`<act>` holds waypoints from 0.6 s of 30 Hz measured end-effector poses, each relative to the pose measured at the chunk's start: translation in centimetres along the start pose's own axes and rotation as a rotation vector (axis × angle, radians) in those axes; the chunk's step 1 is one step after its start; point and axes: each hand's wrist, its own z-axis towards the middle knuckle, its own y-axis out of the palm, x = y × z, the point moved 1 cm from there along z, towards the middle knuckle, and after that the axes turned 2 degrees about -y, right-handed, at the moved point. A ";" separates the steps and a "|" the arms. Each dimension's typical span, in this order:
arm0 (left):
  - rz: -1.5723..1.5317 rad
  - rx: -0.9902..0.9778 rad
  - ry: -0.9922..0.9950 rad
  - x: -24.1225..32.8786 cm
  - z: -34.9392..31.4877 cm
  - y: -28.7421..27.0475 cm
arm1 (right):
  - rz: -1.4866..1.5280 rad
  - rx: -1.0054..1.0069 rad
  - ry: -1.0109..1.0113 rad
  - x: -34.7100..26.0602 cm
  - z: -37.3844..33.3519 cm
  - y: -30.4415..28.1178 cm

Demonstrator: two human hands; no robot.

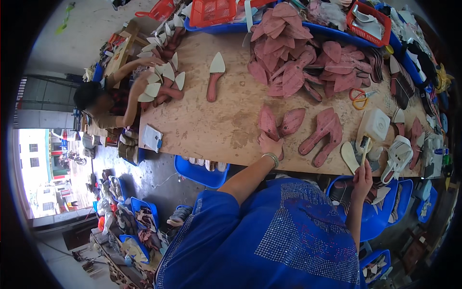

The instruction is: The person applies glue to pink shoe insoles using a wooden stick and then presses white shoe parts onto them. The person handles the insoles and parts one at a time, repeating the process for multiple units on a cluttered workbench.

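Note:
My left hand (271, 144), a bracelet at its wrist, is closed on the narrow end of a dusty-red shoe insole (267, 120) lying on the wooden table. Against it lies a second red insole (292, 121), its narrow end partly hidden by the hand. In my right hand (363, 179) is a brush (365, 145) with a pale handle, held upright at the table's near edge with dark bristles up. Just right of my left hand lie two overlapping red insoles (323, 135). Beside the brush are a cream sole-shaped piece (350, 157) and a whitish plastic container (375, 126).
A big heap of red insoles (293, 58) covers the table's far side. Orange-handled scissors (361, 99) lie right of it. One insole with a cream tip (215, 79) lies farther left. Another person (108, 103) reaches over insoles at the left end. Blue bins (202, 172) stand below the near edge.

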 end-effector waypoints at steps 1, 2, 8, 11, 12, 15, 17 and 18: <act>-0.058 -0.021 0.009 -0.8 0.3 0.1 | 0.002 0.004 0.002 -0.1 0.0 0.2; -0.116 -0.042 0.018 -1.7 0.8 0.1 | -0.005 -0.001 -0.004 -0.1 0.0 0.4; -0.996 -0.296 -0.264 -2.2 2.2 -4.4 | 0.010 -0.015 -0.004 0.7 0.3 1.9; -1.172 -0.379 -0.235 -4.0 5.2 -7.5 | 0.034 -0.018 0.007 0.4 0.3 3.3; -1.220 -0.414 -0.188 -4.6 6.6 -8.2 | 0.029 -0.018 0.007 0.2 0.1 3.8; -1.247 -0.389 -0.202 -4.0 10.7 -11.3 | 0.025 -0.020 0.003 -0.2 -0.4 5.0; -1.299 -0.348 -0.173 -3.3 14.3 -12.9 | 0.022 -0.021 -0.017 -0.3 -0.7 5.8; -1.325 -0.329 -0.160 -2.8 16.2 -13.3 | 0.015 -0.017 -0.035 -0.3 -0.9 6.1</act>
